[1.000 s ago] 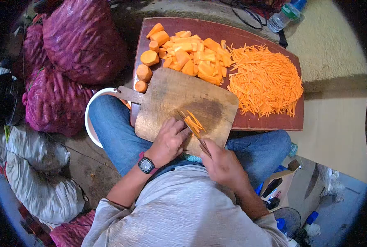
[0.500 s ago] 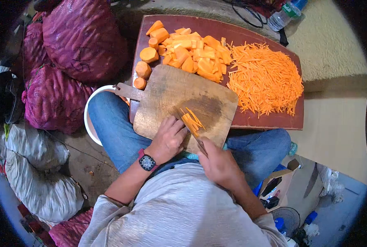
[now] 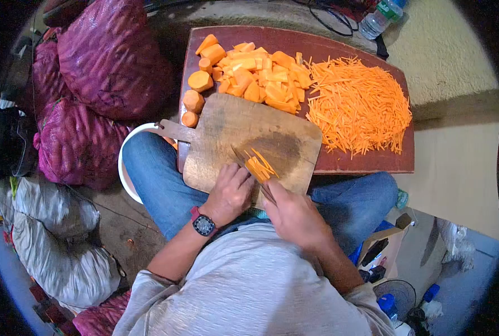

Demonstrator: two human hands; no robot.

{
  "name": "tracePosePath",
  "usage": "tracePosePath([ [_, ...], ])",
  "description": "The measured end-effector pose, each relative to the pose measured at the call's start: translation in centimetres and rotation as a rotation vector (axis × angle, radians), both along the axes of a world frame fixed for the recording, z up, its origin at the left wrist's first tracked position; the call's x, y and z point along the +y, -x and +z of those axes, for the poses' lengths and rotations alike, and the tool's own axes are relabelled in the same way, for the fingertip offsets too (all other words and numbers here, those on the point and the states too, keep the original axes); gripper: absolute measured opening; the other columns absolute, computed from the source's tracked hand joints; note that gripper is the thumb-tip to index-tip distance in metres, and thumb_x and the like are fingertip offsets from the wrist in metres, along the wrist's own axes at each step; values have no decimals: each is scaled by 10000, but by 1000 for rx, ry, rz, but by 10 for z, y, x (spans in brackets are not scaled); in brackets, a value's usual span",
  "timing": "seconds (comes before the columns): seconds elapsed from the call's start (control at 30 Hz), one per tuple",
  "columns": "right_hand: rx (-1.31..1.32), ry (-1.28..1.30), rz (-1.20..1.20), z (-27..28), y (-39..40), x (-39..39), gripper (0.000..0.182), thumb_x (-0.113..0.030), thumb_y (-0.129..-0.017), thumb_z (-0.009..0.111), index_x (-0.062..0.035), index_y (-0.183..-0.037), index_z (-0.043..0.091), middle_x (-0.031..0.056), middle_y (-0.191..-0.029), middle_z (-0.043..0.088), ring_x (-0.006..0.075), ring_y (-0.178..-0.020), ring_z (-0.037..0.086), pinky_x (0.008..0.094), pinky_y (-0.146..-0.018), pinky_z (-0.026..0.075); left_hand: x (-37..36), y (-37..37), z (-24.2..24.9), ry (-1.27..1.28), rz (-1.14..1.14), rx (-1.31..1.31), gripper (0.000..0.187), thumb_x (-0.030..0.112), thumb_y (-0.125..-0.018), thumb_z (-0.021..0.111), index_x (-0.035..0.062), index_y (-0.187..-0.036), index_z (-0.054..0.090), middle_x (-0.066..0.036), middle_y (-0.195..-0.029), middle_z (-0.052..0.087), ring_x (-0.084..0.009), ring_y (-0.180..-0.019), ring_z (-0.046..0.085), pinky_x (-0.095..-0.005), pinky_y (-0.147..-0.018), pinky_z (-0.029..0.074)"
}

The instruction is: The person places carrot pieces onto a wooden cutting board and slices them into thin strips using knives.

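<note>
A wooden cutting board [image 3: 218,131] with a dark damp patch lies before me, its near edge over my lap. My right hand [image 3: 297,218] grips a knife [image 3: 268,193], its blade slanting up and left across the board. Thin carrot strips [image 3: 260,166] lie against the blade's right side. My left hand [image 3: 231,193] has its fingers curled and pressed down on the board, just left of the blade; what is under them is hidden. Beyond the board, a pile of carrot slices [image 3: 260,73] and a large heap of carrot shreds [image 3: 361,106] rest on a dark red tabletop [image 3: 367,164].
Carrot chunks [image 3: 200,81] line the tabletop's left side. A white bucket [image 3: 127,178] stands by my left knee. Purple mesh sacks [image 3: 109,61] and white sacks [image 3: 64,252] are at left. A water bottle [image 3: 379,21] lies at top right; a fan [image 3: 395,297] is at lower right.
The knife and my right hand have shifted slightly up and left, the blade now closer to my left fingers. The whole view has tilted a little. Both hands keep their hold.
</note>
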State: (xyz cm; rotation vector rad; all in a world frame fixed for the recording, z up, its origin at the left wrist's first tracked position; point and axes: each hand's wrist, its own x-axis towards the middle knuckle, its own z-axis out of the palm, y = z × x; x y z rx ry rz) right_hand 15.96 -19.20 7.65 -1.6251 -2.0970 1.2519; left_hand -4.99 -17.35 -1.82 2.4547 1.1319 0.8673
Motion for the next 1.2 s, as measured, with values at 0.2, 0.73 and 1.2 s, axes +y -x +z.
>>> tracePosePath([
  [0.2, 71, -6, -43, -4, -8, -10, 352, -157, -1042, 645, -11, -1349, 552, 306, -1047, 727, 550, -1010, 699, 598, -817, 564, -1, 0, 3, 15, -4, 17, 481, 82, -695, 803, -44, -1152, 722, -154, -1077, 621, -362, -1006, 589, -486, -874, 492],
  [0.73, -26, -87, 70, -3, -6, 8, 442, -184, -1032, 683, 26, -1394, 541, 319, -1017, 733, 522, -925, 724, 591, -763, 577, -2, -2, -3, 20, 17, -4, 497, 46, -656, 816, -31, -1135, 708, -171, -1052, 606, -390, -992, 577, -506, -869, 494],
  [1.2, -109, -581, -19, -19, -35, -6, 406, -188, -935, 753, -24, -1287, 636, 166, -1195, 687, 334, -1054, 670, 458, -886, 568, 5, -16, 3, -40, 80, -41, 234, -71, -806, 744, -10, -1031, 728, -143, -955, 656, -366, -863, 601, -471, -780, 492],
])
